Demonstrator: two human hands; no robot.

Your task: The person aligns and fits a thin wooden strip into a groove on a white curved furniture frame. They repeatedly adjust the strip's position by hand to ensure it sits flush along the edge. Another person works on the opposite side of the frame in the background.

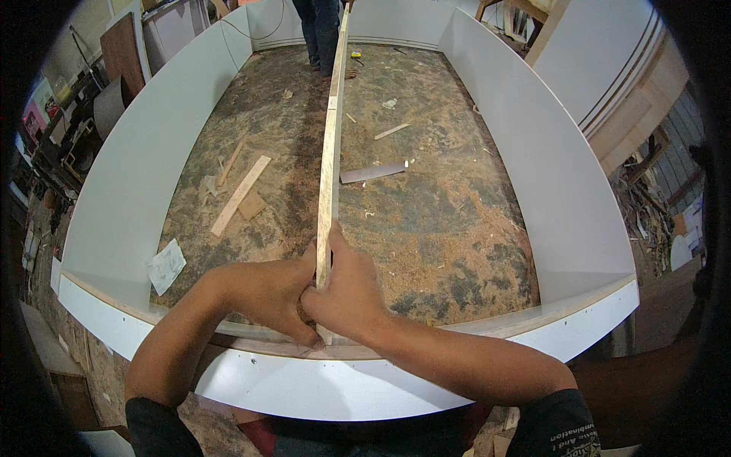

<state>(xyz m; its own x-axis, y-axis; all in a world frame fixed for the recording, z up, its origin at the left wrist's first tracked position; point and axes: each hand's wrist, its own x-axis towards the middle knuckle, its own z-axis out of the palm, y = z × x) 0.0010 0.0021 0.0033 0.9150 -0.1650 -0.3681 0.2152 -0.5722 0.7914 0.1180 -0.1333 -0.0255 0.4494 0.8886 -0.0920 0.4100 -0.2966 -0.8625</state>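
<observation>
A long, narrow board point(329, 164) stands on edge and runs away from me down the middle of a large white box-like frame point(274, 381). My left hand point(280, 298) grips the board's near end from the left, its thumb down by the frame's near rail. From the right, my right hand point(349, 293) is closed round the same end, its thumb lying along the board's side. The two hands touch, and some fingers are hidden. At the far end a person point(324, 34) in dark trousers stands inside the frame, with a hand at the board's top.
White side panels point(160, 129) wall in the floor. On it lie a wood strip point(241, 196), a crumpled white sheet point(165, 266), a curved offcut point(373, 172), a yellow tape measure point(356, 55) and sawdust. A large pale panel point(601, 61) leans outside at right.
</observation>
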